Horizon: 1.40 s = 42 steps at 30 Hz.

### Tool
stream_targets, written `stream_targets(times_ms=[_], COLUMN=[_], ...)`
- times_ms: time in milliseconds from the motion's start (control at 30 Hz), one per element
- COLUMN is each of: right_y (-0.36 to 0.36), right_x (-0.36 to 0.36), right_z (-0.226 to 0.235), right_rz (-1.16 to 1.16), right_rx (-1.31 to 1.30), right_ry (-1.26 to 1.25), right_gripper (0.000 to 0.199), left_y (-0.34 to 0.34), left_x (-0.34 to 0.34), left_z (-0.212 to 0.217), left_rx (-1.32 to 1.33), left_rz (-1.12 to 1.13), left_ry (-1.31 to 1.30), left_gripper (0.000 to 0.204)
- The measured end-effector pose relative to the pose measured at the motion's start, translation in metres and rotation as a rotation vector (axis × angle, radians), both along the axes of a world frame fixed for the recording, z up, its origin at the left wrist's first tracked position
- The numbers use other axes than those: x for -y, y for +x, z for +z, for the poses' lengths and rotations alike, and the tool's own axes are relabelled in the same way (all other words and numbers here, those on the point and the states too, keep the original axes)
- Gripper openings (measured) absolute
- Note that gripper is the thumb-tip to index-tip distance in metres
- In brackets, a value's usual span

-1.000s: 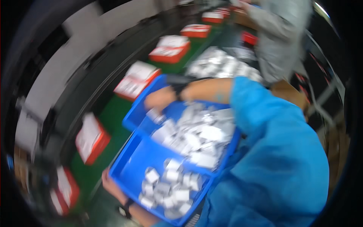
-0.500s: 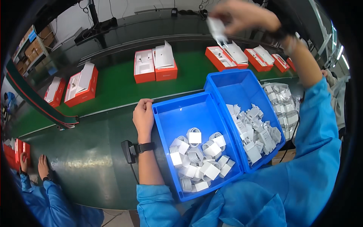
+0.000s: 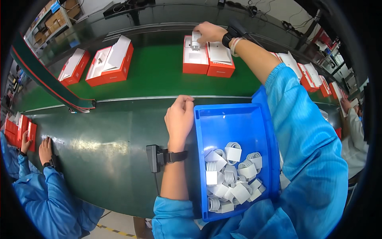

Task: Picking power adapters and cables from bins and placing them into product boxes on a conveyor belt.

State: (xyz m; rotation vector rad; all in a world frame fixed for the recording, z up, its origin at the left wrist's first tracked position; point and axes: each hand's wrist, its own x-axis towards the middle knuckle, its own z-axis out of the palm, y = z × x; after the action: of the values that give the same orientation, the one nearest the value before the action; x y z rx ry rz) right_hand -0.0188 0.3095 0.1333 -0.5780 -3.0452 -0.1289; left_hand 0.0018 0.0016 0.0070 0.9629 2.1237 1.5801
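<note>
My right hand (image 3: 209, 32) is closed on a white charger plug (image 3: 195, 41), holding it over the far end of an open red box (image 3: 195, 68) with a white inner tray. The box's lid part (image 3: 221, 71) lies beside it on the right. My left hand (image 3: 179, 119) rests with curled fingers by the table edge, next to the upper left corner of a blue bin (image 3: 211, 123); nothing shows in it. Bundled white cables (image 3: 232, 175) with paper wraps lie in that bin. My right arm hides most of the second blue bin (image 3: 260, 96).
More open red boxes (image 3: 109, 65) stand along the green conveyor belt (image 3: 153, 65), left and right. A dark green strip with red edges (image 3: 51, 85) arches over the left side. Co-workers' hands (image 3: 45, 151) rest at the far left; another person (image 3: 353, 131) is at the right.
My right hand has carried the charger plug leftward and down to the open box. The view has swung right, so everything sits differently in it. My left hand stays by the bin's corner.
</note>
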Motion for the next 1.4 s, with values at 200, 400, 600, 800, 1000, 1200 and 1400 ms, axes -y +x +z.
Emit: stream_targets(times_ms=[200, 400, 600, 800, 1000, 1200, 1400], right_y=[-0.006, 0.014, 0.029, 0.067, 0.219, 0.234, 0.238], right_x=[-0.018, -0.042, -0.016, 0.102, 0.224, 0.224, 0.227], right_z=[-0.023, -0.058, -0.057, -0.001, -0.006, -0.010, -0.023], right_rz=[-0.009, 0.174, 0.043, 0.460, 0.401, 0.378, 0.434], right_rx=[0.004, -0.133, -0.141, -0.007, 0.569, 0.389, 0.372], right_ry=[-0.113, 0.049, 0.083, -0.535, -0.424, -0.611, -0.276], right_gripper=[0.052, 0.015, 0.015, 0.023, 0.044, 0.038, 0.036], left_y=[0.000, 0.002, -0.001, -0.011, -0.006, -0.005, -0.004], left_x=[-0.001, -0.006, -0.004, -0.002, -0.015, -0.004, -0.001], left_z=[-0.002, -0.003, -0.011, -0.019, -0.017, -0.022, -0.015], left_rx=[0.014, 0.048, 0.058, 0.099, 0.112, 0.114, 0.051], left_rz=[0.024, -0.017, -0.016, -0.037, -0.085, -0.045, -0.013], left_ry=[-0.026, -0.022, 0.016, 0.099, 0.075, 0.039, 0.001], left_gripper=[0.021, 0.021, 0.021, 0.017, 0.020, 0.021, 0.022])
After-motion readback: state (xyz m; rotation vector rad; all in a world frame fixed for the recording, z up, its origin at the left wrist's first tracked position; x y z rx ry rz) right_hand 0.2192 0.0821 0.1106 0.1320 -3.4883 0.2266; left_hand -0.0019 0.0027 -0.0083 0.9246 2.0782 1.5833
